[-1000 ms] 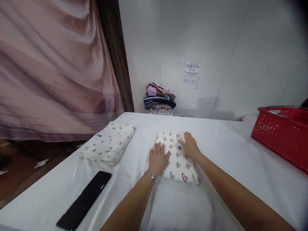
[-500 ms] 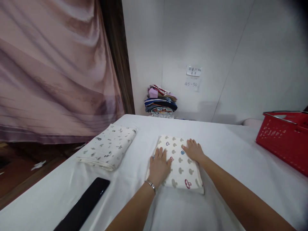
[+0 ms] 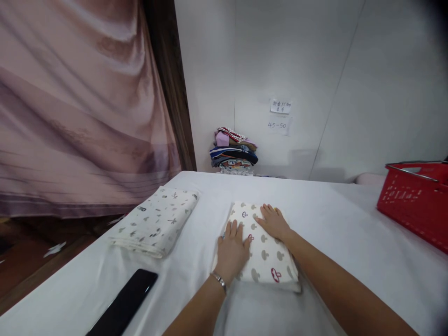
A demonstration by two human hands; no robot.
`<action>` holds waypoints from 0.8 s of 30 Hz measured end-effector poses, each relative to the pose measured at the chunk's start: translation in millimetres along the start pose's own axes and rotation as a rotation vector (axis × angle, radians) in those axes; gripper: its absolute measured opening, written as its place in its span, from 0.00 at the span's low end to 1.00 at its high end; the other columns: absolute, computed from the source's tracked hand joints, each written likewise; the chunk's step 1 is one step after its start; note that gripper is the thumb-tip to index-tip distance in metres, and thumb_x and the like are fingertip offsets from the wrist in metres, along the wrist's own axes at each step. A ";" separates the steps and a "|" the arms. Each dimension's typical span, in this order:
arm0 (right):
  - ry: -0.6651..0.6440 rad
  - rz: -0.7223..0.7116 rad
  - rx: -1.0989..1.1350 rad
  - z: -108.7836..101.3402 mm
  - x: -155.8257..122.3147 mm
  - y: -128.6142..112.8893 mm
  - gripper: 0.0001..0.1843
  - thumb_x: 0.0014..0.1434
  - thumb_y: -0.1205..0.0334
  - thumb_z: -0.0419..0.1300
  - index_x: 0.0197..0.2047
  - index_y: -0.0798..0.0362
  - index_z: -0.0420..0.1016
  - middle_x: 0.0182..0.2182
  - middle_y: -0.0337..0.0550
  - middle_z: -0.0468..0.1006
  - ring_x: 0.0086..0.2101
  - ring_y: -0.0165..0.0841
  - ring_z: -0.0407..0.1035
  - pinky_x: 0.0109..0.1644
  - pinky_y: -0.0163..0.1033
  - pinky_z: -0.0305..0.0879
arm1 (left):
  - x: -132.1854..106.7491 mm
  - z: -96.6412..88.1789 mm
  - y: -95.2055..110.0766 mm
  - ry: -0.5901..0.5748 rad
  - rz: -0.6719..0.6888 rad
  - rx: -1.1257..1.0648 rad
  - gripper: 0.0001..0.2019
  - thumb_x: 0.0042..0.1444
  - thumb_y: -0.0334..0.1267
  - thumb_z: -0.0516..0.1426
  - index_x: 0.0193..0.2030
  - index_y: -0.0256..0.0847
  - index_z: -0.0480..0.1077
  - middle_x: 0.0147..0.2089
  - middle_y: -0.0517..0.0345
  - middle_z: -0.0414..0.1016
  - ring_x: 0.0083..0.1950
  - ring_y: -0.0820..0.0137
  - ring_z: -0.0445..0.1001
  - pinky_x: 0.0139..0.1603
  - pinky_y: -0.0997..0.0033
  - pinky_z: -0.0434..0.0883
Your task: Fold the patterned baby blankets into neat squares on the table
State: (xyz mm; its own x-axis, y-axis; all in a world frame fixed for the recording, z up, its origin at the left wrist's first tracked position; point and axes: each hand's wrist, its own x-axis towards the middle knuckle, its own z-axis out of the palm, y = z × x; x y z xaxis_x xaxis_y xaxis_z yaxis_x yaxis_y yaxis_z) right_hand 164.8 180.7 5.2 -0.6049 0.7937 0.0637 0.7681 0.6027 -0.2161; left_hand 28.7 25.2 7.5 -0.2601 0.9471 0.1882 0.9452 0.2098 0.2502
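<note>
A folded cream cloth [image 3: 264,254] printed with grey, red and blue mushrooms lies flat in front of me on the white-covered table [image 3: 336,224]. On its left part rests my left hand [image 3: 232,249], palm down with the fingers stretched out; a silver bracelet circles that wrist. My right hand [image 3: 275,221] lies flat over the upper right part of the same cloth, fingers extended. Neither hand grips anything. To the left sits another folded white cloth [image 3: 157,221] with a small grey leaf-like print, apart from both hands.
A black phone [image 3: 124,303] lies at the front left. At right stands a red plastic basket [image 3: 413,200] with a metal handle. Beyond the far edge rises a stack of folded fabrics [image 3: 234,151] by the wall. A pink curtain [image 3: 80,112] hangs on the left.
My right hand has slid a little left, inward across the mushroom cloth. My left hand stays on the cloth's left part. The view has tilted slightly.
</note>
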 end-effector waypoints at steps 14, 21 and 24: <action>-0.037 -0.189 0.110 -2.4 -120.1 -48.8 0.35 0.61 0.42 0.42 0.65 0.53 0.52 0.65 0.50 0.47 0.64 0.42 0.39 0.64 0.55 0.34 | 2.1 4.7 -3.6 0.051 0.025 0.010 0.27 0.60 0.51 0.41 0.63 0.42 0.56 0.67 0.51 0.51 0.67 0.57 0.47 0.56 0.49 0.62; 0.091 -0.267 0.150 -19.9 -137.6 -41.9 0.29 0.63 0.47 0.42 0.64 0.49 0.54 0.63 0.44 0.53 0.63 0.39 0.44 0.65 0.54 0.37 | 9.4 -12.8 -15.2 -0.035 -0.013 -0.232 0.26 0.59 0.51 0.45 0.60 0.40 0.60 0.66 0.49 0.54 0.67 0.63 0.50 0.61 0.61 0.57; 0.122 -0.324 0.129 -15.4 -156.9 -23.7 0.29 0.62 0.47 0.46 0.65 0.46 0.52 0.62 0.43 0.55 0.62 0.40 0.46 0.65 0.55 0.39 | 12.1 -24.4 -29.0 -0.050 -0.140 -0.353 0.26 0.58 0.50 0.46 0.58 0.37 0.60 0.62 0.46 0.61 0.62 0.63 0.59 0.59 0.66 0.59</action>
State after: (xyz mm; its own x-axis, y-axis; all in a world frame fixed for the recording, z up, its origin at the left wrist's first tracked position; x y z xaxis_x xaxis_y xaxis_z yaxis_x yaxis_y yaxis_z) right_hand 244.7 43.1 15.4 -0.7768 0.5719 0.2635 0.5032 0.8154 -0.2862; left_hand -6.8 24.7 25.7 -0.3639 0.9276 0.0844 0.7724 0.2499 0.5839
